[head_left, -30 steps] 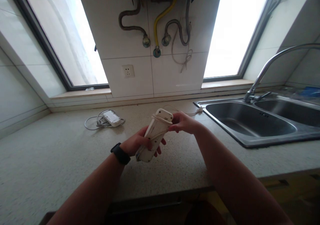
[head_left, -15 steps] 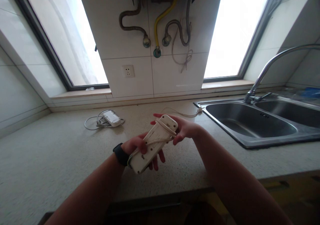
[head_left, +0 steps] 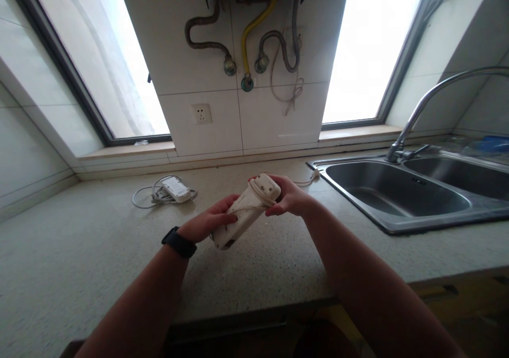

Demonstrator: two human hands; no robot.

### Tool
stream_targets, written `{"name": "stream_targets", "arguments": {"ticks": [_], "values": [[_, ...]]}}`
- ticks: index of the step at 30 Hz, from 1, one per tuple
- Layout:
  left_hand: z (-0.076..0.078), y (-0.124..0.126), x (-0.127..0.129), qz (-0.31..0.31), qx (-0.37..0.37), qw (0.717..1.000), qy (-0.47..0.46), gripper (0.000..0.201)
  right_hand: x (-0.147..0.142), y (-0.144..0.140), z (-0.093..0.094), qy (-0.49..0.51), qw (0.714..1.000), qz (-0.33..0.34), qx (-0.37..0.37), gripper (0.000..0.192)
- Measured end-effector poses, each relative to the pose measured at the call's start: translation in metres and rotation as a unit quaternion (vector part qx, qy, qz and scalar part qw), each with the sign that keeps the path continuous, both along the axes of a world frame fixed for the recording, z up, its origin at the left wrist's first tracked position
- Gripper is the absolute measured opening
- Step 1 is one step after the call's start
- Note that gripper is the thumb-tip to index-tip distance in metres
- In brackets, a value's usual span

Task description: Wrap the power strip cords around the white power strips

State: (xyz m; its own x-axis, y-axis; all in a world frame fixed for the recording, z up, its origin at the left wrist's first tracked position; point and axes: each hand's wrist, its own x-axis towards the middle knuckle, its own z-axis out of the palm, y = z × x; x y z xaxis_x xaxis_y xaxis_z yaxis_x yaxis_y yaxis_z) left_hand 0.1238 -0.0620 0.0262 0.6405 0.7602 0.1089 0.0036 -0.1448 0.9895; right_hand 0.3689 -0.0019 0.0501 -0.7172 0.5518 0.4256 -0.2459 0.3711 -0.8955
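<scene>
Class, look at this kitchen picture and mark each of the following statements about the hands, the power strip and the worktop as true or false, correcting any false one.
1. Both hands hold the white plastic power strip. True: the left hand grips its lower end, the right hand its upper end.
2. A cord is wound around the strip. True.
3. The strip lies flat on the speckled worktop. False: it is held above it.
4. The stainless steel sink is left of the hands. False: it is to their right.
5. The left wrist wears a black band. True.
6. The white wall socket has a plug in it. False: nothing is plugged in.
</scene>
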Motion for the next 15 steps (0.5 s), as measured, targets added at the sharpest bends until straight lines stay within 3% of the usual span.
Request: {"name": "stream_targets", "arguments": {"ticks": [3, 7, 10, 15], "values": [[0.001, 0.002, -0.001, 0.136, 0.205, 0.964, 0.102, 0.060, -0.003, 0.004, -0.006, 0.005, 0.997, -0.078, -0.010, 0.057], [-0.002, 0.002, 0.012, 0.270, 0.426, 0.832, 0.231, 0.095, -0.014, 0.004, -0.011, -0.005, 0.989, -0.147, -0.009, 0.055], [-0.006, 0.002, 0.028, 0.317, 0.455, 0.785, 0.277, 0.099, -0.026, -0.001, -0.012, -0.007, 0.980, -0.196, -0.017, 0.054], [-0.006, 0.000, 0.036, 0.381, 0.422, 0.758, 0.319, 0.064, -0.033, -0.007, -0.012, -0.041, 0.981, -0.191, -0.013, 0.054]]}}
